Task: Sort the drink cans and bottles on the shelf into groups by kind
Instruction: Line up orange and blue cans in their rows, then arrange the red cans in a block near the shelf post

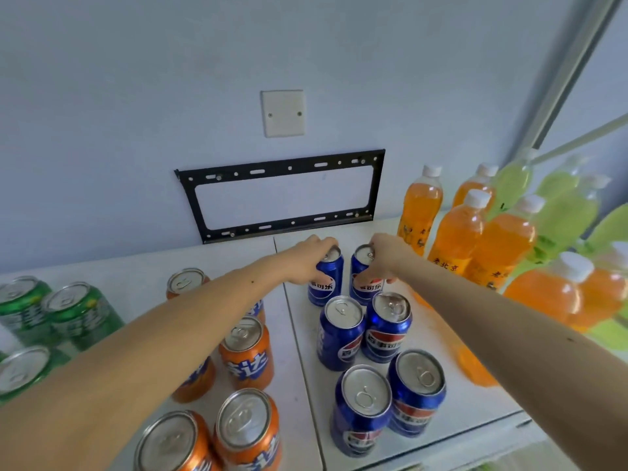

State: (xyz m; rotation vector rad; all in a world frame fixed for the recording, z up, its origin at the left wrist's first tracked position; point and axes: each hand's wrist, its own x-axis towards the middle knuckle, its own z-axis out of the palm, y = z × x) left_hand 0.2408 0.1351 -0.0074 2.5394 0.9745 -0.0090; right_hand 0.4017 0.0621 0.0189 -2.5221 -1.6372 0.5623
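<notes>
Evidently, each grip was closed on one blue can: left hand (311,258) on the left can (325,280), right hand (384,258) on its neighbour (365,280), behind the blue group on the shelf (438,338). I judged both should be set upright, touching that group.

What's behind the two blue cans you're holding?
Behind the two blue cola cans gripped by the left hand and right hand: bare white shelf top, then a black metal wall bracket. The hands cover some shelf.
</notes>
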